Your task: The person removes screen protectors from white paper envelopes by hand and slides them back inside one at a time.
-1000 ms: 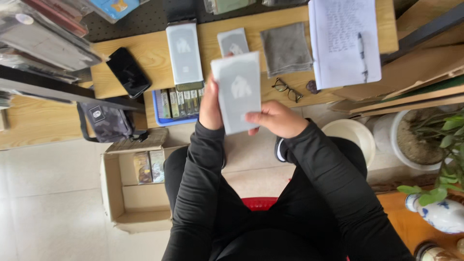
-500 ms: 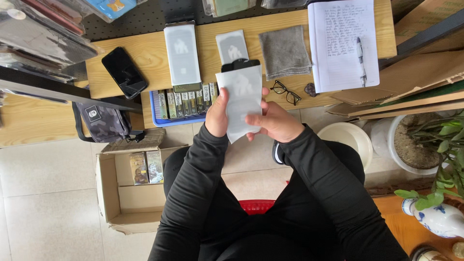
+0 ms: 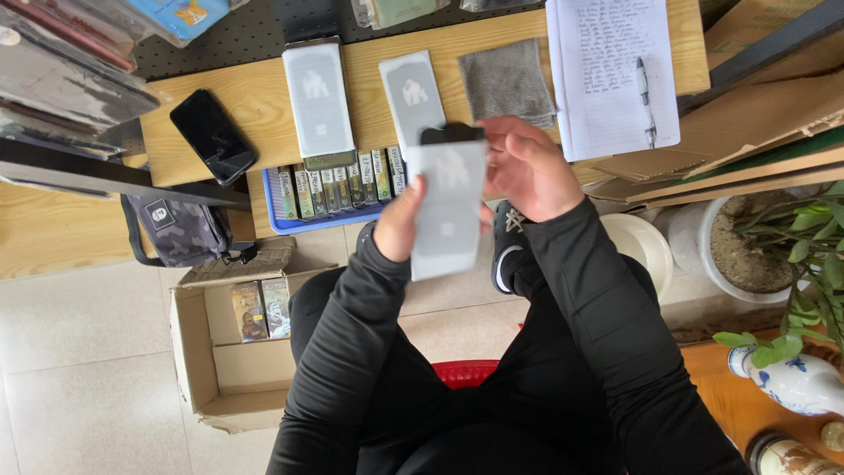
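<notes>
Grey sleeve packet (image 3: 448,211), long and flat, held upright in mid-air above the lap, near the wooden desk's (image 3: 255,105) front edge, with a dark slab (image 3: 451,134) poking out of its top.

Far left: black phone (image 3: 212,136) lying flat on desk, apart from everything. Below it, camouflage pouch (image 3: 171,230) hanging at desk edge; open cardboard box (image 3: 211,369) on floor, small packs standing inside.

Moving right: two more grey packets (image 3: 318,97) laid flat side by side on desk, probably kept within reach. Blue tray (image 3: 281,220) under desk lip, packed with upright boxes in a row.

Centre: left hand (image 3: 400,224) gripping packet's left edge, thumb in front, fingers hidden behind, seemingly to steady it. Right hand (image 3: 527,167) at packet's upper right, fingers curled and loosely spread near the dark slab; contact not clear.

Right: grey cloth (image 3: 508,81), then notepad (image 3: 607,70) with pen (image 3: 645,97) resting on it. Far right: potted plant (image 3: 774,246).
</notes>
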